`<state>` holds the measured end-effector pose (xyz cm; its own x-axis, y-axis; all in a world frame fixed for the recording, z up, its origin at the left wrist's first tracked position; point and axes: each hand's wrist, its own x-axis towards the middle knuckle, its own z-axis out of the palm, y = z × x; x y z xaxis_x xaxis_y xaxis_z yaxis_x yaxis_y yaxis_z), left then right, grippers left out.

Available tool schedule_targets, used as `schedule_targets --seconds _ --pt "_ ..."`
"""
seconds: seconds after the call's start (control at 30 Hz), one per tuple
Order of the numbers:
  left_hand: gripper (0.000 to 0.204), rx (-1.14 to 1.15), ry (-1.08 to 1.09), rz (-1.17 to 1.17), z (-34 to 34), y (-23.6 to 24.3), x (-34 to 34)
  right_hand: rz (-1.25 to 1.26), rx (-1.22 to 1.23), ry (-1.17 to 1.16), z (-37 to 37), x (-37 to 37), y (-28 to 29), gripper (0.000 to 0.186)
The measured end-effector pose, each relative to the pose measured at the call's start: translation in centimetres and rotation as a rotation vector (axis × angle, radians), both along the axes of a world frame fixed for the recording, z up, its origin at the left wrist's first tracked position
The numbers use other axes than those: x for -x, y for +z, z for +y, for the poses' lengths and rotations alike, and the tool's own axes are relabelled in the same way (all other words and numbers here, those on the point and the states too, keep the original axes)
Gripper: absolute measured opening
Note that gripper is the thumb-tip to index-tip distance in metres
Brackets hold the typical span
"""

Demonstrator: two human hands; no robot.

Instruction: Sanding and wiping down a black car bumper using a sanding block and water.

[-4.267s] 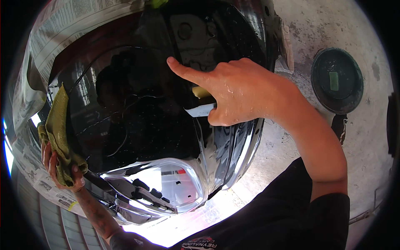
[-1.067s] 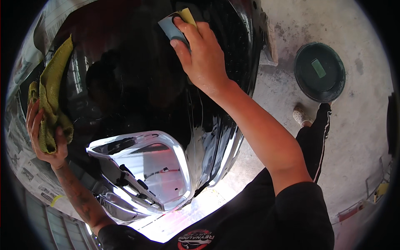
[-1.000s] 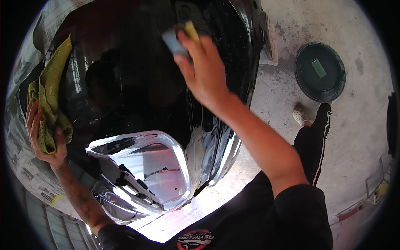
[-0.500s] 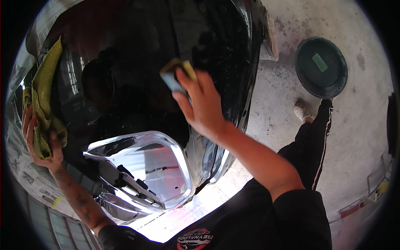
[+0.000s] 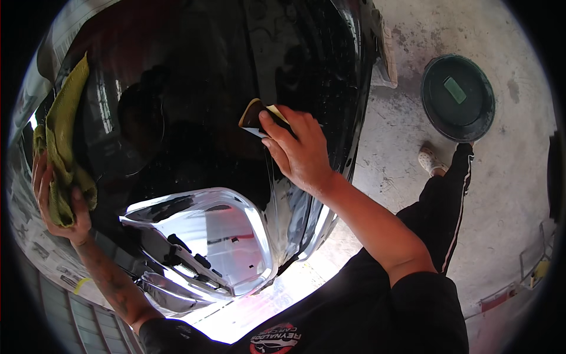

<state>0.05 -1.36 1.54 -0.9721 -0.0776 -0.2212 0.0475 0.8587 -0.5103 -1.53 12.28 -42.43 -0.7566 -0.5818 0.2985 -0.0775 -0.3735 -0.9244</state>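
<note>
A: What's in the right hand (image 5: 300, 154)?
B: Small applicator pad (image 5: 257, 116), dark face with a yellow foam edge. Fingers closed over it, pad flat against the glossy black car panel (image 5: 194, 76). It sits about mid-panel, a bit toward the right edge.
A: Panel condition?
B: Very shiny, mirror-like. Shows a dark reflection of the person and a bright patch of reflected surroundings in the lower part. Fine specks on the right side of the paint.
A: Left hand (image 5: 56, 194)?
B: Gripping a bunched yellow-green microfibre cloth (image 5: 63, 141) at the panel's left edge. Cloth hangs up and over the fingers, touching the paint.
A: Anything else around?
B: Concrete floor (image 5: 519, 194) to the right, stained. Round dark green lid (image 5: 458, 97) lying on it, well apart from the car. The person's shoe (image 5: 430, 160) just below the lid.
A: Anything blocking the pad?
B: Only the fingers covering its lower half.
A: Arm pose?
B: Right forearm extended up from the lower right, wrist roughly straight, palm down. Left arm bent, reaching up along the left rim.
</note>
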Motion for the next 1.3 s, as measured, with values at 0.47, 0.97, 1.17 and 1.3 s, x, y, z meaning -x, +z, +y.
schedule_targets --seconds 0.47,0.97,1.17,1.3 --pt "0.054 0.032 0.006 0.028 0.2 -0.1 -0.2 0.013 -0.059 -0.058 -2.1 2.2 0.7 0.056" --pt "0.054 0.077 0.029 0.028 0.4 0.0 -0.2 -0.277 -0.045 -0.029 -5.1 5.3 3.5 0.050" --pt "0.054 0.069 0.035 0.044 0.6 -0.3 -0.3 -0.217 -0.003 0.027 -0.8 0.4 2.4 0.052" --pt "0.054 0.053 0.039 0.042 0.6 -0.4 -0.2 -0.193 -0.064 -0.002 -5.1 5.5 3.0 0.049"
